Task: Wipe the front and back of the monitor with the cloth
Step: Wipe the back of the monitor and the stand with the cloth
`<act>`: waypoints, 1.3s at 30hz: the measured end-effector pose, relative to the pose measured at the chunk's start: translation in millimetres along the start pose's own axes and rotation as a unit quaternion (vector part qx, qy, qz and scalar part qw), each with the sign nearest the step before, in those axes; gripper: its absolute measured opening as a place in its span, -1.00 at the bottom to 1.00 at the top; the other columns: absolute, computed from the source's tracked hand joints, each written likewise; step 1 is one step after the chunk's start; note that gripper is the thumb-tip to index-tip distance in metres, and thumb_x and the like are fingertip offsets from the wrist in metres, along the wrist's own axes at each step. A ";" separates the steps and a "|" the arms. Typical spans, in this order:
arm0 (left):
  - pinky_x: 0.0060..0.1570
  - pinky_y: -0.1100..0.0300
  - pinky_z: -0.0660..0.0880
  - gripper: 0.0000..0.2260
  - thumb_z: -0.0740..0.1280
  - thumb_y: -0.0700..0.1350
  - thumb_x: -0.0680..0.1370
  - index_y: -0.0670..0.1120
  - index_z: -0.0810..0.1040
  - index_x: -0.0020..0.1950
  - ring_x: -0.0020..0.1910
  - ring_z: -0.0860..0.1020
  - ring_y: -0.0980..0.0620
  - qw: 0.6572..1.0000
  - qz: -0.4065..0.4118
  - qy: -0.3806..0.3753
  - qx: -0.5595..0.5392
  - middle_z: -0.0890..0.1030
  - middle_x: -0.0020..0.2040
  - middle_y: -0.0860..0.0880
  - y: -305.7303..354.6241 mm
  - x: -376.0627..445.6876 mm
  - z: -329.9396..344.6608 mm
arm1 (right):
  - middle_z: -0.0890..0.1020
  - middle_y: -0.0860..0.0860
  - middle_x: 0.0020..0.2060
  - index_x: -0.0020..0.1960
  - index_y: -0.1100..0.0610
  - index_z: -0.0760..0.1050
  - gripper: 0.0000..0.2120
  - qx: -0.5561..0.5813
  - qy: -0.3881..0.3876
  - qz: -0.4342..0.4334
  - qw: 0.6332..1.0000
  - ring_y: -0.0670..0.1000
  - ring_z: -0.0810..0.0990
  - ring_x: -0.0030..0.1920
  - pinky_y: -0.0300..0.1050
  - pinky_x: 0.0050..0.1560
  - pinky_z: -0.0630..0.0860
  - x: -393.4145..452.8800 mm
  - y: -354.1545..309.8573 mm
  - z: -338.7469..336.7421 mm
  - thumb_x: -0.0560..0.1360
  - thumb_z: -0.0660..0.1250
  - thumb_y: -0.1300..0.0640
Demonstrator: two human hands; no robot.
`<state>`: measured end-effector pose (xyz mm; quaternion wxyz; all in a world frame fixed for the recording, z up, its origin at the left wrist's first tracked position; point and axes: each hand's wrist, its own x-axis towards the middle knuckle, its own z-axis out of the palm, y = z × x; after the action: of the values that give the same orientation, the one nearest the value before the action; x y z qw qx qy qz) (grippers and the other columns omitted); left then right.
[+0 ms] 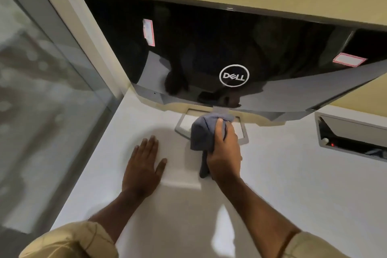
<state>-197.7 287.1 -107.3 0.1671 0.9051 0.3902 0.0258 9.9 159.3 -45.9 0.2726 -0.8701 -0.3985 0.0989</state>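
A glossy black Dell monitor (209, 44) stands on the white desk with its back side toward me, logo and two pink-edged stickers showing. Its grey frame stand (182, 125) sits just below it. My right hand (225, 151) grips a bunched blue-grey cloth (202, 132) at the base of the monitor, over the stand. My left hand (144, 163) lies flat on the desk, fingers straight, to the left of the cloth.
The white desk (293, 184) runs along a yellow wall. A glass partition (41, 90) with a pale frame borders the desk on the left. A recessed cable box (351, 134) with a small red light is set into the desk at the right.
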 end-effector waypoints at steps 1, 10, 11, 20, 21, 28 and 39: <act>0.59 0.03 -0.05 -0.36 -0.10 0.28 0.64 -0.01 -0.01 0.64 0.62 -0.04 0.06 1.000 -0.005 0.001 0.003 -0.03 0.62 0.09 -1.3 0.2 0.5 | 0.43 -0.35 0.12 0.21 -0.43 0.24 -0.79 -0.039 0.014 -0.029 0.999 -0.17 0.43 0.16 0.06 0.33 0.44 -2.4 -1.6 2.4 0.58 0.04 -0.31; 0.53 0.12 -0.17 -0.37 -0.04 0.29 0.65 0.06 -0.10 0.64 0.59 -0.15 0.13 1.000 -0.025 -0.005 0.000 -0.11 0.61 0.15 -0.2 -0.6 1.5 | 0.48 -0.27 -0.16 0.05 -0.27 0.36 -0.77 0.010 0.000 0.157 0.987 -0.09 0.52 -0.05 -0.08 0.00 0.40 -23.5 -1.2 22.4 0.53 0.22 0.07; 0.54 0.11 -0.16 -0.37 -0.03 0.28 0.65 0.06 -0.09 0.64 0.59 -0.13 0.13 1.000 -0.025 -0.005 -0.003 -0.09 0.61 0.14 -0.1 0.1 1.1 | 0.48 -0.27 -0.19 0.01 -0.28 0.35 -0.81 -0.015 -0.012 0.192 0.981 -0.07 0.53 -0.05 -0.03 -0.01 0.35 -26.6 -2.1 23.3 0.52 0.21 0.03; 0.55 0.07 -0.06 -0.38 0.01 0.25 0.64 -0.01 0.02 0.64 0.60 -0.03 0.07 1.000 -0.019 -0.003 -0.005 0.03 0.62 0.07 1.8 1.1 -1.4 | 0.43 -0.26 -0.21 -0.01 -0.24 0.33 -0.81 -0.010 -0.025 0.220 0.975 -0.10 0.47 -0.12 -0.34 -0.13 0.33 -37.0 -4.1 28.1 0.51 0.33 -0.01; 0.55 0.06 -0.05 -0.37 0.00 0.25 0.64 -0.02 0.04 0.64 0.60 0.00 0.05 1.000 -0.016 0.000 -0.004 0.05 0.62 0.06 2.0 1.0 -1.6 | 0.46 -0.22 -0.12 0.07 -0.20 0.40 -0.78 -0.038 -0.032 0.179 0.983 -0.11 0.43 -0.10 -0.30 -0.03 0.43 -42.1 -2.2 28.8 0.48 0.36 -0.01; 0.55 0.07 -0.05 -0.37 -0.02 0.27 0.63 0.00 0.03 0.64 0.60 0.00 0.06 1.000 -0.014 0.005 -0.014 0.04 0.61 0.08 -0.6 1.5 1.5 | 0.59 0.01 0.07 0.31 -0.09 0.43 -0.60 -0.037 0.066 -0.006 0.997 0.03 0.59 0.05 0.07 0.14 0.58 -33.4 -30.3 31.3 0.50 0.36 -0.12; 0.54 0.08 -0.06 -0.39 -0.06 0.28 0.65 0.00 0.08 0.62 0.59 0.04 0.06 1.000 -0.008 0.012 -0.015 0.06 0.60 0.09 -2.3 3.1 5.7 | -0.12 0.10 0.58 0.57 0.12 -0.26 -0.18 -0.063 -0.146 0.012 0.987 0.08 -0.10 0.58 -0.31 0.39 -0.43 0.4 -39.8 72.8 0.60 0.21 -0.13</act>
<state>-196.2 289.2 -113.7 0.1760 0.8988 0.3994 0.0411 -43.6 209.6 -84.5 0.1547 -0.8666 -0.4289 0.2028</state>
